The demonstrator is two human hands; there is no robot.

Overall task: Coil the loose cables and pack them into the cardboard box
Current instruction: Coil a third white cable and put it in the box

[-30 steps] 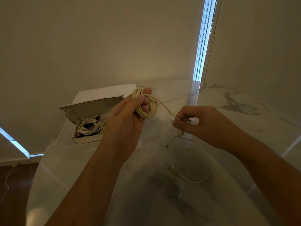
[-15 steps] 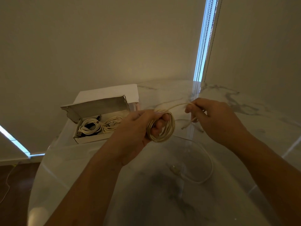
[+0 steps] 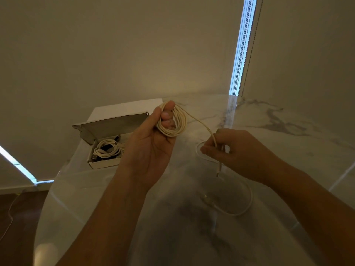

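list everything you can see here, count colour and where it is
cardboard box: 1, white outside and grey inside, open, left on the table
coiled cables: a bundle, count unclear, white, inside the cardboard box
cable coil: 1, cream, looped round the left hand's fingers, tail running to the right hand
loose cable: 1, white, lying on the table below the right hand
table: 1, white marble with grey veins
bead chain: 1, dark, hanging by the blinds
left hand: holds the cable coil
right hand: pinches the tail
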